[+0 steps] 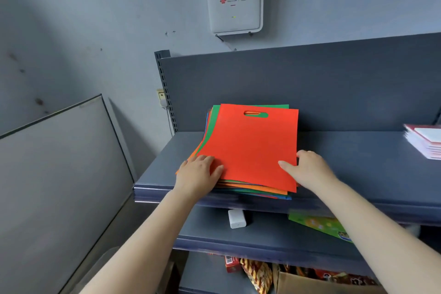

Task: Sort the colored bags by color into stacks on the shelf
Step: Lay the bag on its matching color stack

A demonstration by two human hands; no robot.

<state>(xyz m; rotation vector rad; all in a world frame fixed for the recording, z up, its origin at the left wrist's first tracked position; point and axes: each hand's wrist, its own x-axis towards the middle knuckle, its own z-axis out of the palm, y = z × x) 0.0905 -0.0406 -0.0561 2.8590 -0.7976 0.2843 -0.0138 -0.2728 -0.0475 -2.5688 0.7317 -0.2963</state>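
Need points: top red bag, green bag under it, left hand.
red bag [250, 148], head view, middle of its face.
green bag [213, 117], head view, strip showing at the left edge.
left hand [198, 172], head view, back of the hand.

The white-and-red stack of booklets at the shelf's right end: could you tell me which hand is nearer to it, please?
Right. The right hand rests on the red bag's right edge, towards the booklets; the left hand is at its left corner.
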